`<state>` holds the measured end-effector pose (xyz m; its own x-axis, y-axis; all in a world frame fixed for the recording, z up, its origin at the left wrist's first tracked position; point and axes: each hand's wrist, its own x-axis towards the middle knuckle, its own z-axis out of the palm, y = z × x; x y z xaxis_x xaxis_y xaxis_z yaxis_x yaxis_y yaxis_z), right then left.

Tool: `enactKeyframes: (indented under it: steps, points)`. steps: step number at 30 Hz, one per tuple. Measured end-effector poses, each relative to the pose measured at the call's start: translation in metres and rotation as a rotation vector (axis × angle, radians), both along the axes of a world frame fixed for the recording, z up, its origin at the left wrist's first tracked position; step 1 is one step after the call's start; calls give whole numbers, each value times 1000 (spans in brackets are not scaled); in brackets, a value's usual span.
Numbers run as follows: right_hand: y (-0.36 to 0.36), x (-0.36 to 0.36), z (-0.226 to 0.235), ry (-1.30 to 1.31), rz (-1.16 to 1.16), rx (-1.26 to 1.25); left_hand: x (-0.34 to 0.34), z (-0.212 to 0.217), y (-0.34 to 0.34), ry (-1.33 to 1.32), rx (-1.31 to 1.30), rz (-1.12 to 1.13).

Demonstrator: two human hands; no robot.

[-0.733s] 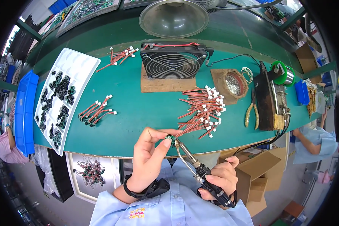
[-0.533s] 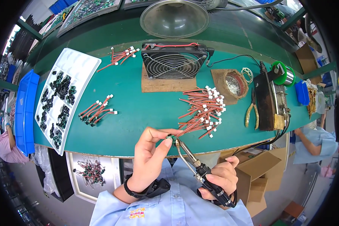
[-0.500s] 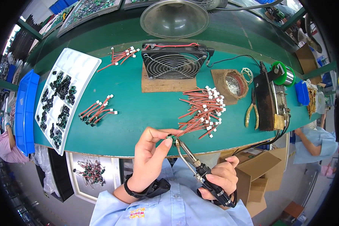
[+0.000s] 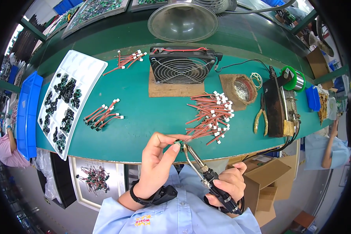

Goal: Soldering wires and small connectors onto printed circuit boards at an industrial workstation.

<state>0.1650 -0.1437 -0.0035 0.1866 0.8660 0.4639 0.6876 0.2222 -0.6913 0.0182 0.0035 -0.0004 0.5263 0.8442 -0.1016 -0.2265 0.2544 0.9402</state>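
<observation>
Fingers of our left hand [image 4: 156,163] pinch a small dark component [image 4: 178,144] at lower centre of the frame. Our right hand [image 4: 227,187] wraps shut around a soldering iron [image 4: 201,167], whose tip touches the component just below the pile of red wires [image 4: 210,116].

Everything sits on a teal-green bench top [image 4: 144,117]. Middle of it there's a black fan [image 4: 182,65] with a silver wire grille on a tan cardboard square, red lead across the top. Right of the fan, a pile of red-brown wires [image 4: 208,117] with white plug ends; left of the fan, a smaller bunch [image 4: 103,115] in the same colours. Further left, a white tray [image 4: 87,68] dotted with black-and-green parts, then a bright blue bin [image 4: 27,113]. Far right of the fan: green spool [image 4: 290,78], yellow-handled pliers [image 4: 261,121]. Light blue sleeves, black wrist strap [image 4: 160,195], black-handled iron [image 4: 218,191].
</observation>
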Motion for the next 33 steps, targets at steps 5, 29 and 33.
enactKeyframes:
  steps: [5,29,33]
  points:
    - [0,-2,-3,-16,-14,14,1,-1,0,-10,-16,21]
    - [-12,3,-4,-24,-19,85,-3,3,-1,40,63,73]
    - [-23,12,-19,-62,-149,231,-4,13,1,-59,-134,-2]
